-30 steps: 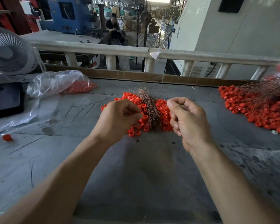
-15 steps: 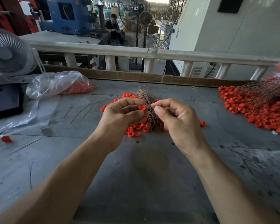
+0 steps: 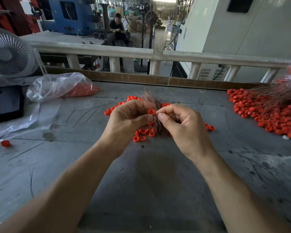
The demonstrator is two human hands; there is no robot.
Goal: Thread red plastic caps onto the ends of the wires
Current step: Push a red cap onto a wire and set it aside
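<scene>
The left hand [image 3: 129, 118] has a narrow grip on a red cap [image 3: 151, 112]. Just right of it, the right hand [image 3: 183, 126] pinches a thin wire end, above the wire bundle [image 3: 155, 118] and loose caps [image 3: 142, 132] on the counter [image 3: 154, 182].

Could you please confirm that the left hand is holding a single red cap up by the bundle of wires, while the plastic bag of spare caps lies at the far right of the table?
Not quite. The head view shows the plastic bag of spare caps at the far left of the table, not the right. The rest holds: the left hand holds a single red cap up by the bundle of wires.
</scene>
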